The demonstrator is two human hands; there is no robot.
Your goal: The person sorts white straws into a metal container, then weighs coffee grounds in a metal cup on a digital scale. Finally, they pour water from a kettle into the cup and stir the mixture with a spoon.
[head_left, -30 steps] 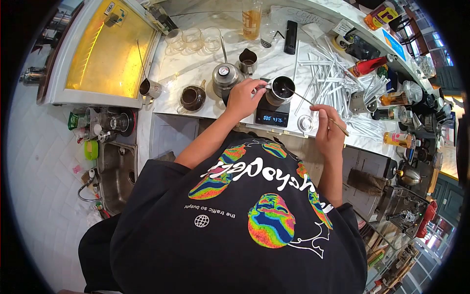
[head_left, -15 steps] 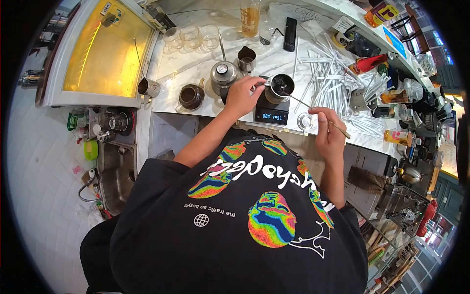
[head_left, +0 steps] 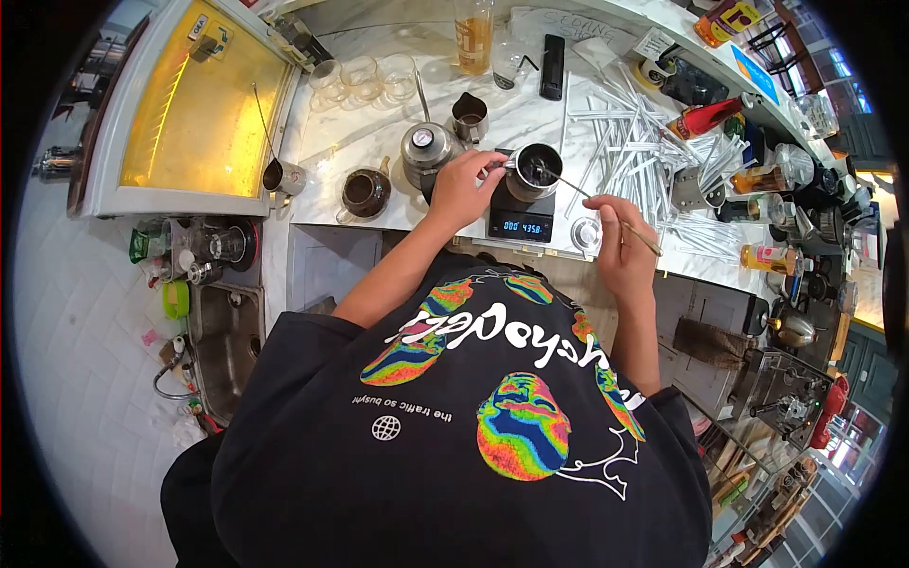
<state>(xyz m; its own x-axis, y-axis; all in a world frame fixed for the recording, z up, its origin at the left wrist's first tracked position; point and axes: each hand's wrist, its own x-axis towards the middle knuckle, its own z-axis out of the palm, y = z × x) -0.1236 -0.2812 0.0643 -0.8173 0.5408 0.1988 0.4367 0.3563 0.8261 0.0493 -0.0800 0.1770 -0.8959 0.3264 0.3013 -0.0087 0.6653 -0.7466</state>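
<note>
Well, we're gripping a spoon (head_left: 574, 187) with our right hand (head_left: 625, 241), our left hand (head_left: 463, 194) apparently pinching a cup (head_left: 532, 186).

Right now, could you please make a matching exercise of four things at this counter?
1. Metal mug
2. Long thin utensil
3. Scale
4. Straws

A. Scattered in a white heap
B. Held by its handle in the left hand
C. Black, with lit blue digits
D. In the right hand, one end inside the mug

Pairs: 1-B, 2-D, 3-C, 4-A
</note>
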